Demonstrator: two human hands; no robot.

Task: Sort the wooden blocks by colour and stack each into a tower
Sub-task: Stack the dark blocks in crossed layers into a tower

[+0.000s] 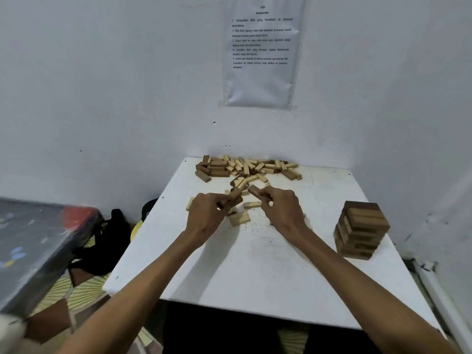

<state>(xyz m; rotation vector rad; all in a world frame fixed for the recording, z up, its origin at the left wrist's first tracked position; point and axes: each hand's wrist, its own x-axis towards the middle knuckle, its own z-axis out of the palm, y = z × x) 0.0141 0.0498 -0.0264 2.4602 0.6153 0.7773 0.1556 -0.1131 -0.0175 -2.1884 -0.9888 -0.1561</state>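
Both forearms reach forward over the white counter (255, 272), the left hand (207, 215) with its grip curled round a dark block (236, 194) and the right hand (281, 210) pinching a brown block (255, 190), among scattered pale blocks (239, 218), the mixed pile (245, 168) beyond, a dark tower (361, 229) standing right.

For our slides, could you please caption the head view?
The left hand and right hand each grip a brown block near the mixed pile; a brown tower stands right.
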